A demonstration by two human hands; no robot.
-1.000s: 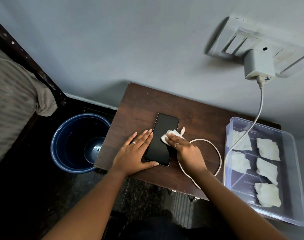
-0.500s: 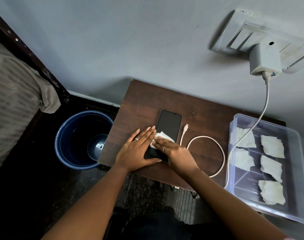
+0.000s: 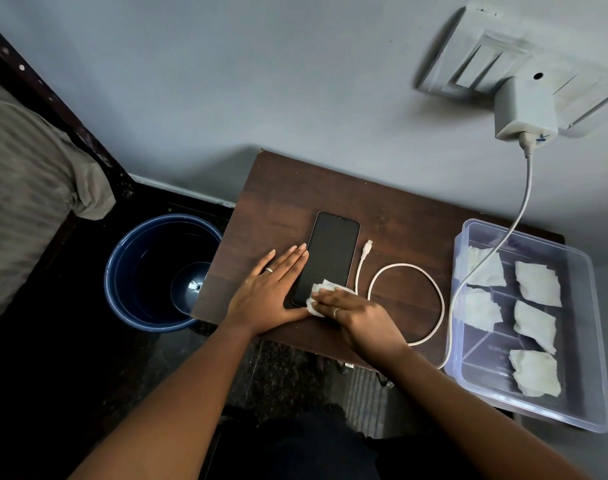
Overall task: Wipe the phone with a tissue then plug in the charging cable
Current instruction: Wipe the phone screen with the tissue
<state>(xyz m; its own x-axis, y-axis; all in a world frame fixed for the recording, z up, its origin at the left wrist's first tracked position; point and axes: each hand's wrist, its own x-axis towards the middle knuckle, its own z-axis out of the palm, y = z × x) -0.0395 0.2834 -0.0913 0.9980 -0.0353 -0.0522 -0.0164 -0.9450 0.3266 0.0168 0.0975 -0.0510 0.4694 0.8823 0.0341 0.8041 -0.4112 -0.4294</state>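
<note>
While the left hand [image 3: 271, 292] lies flat with fingers spread, holding nothing, against the 9 o'clock edge of the phone [image 3: 326, 258], the right hand [image 3: 358, 317] presses a crumpled tissue [image 3: 318, 295] with flattened fingers onto the phone's 6 o'clock end, pinning rather than pinching it. Phone: face up, screen dark, on the brown table [image 3: 288, 188], long axis running roughly from 12 to 6 o'clock. Tissue: under the right fingertips, overlapping the phone's lower corner and the left thumb. Charging cable [image 3: 434, 299]: loose plug end just beside the phone at 3 o'clock, not inserted; one loop on the table, then rising past the clear box [image 3: 586, 271] of folded tissues to the wall adapter [image 3: 524, 105] at 1 o'clock. Blue bucket [image 3: 122, 271] on the floor at 9 o'clock of the table. Compared with half a second earlier, the tissue and right hand have travelled down the screen toward 6 o'clock; the left hand has not shifted.
</note>
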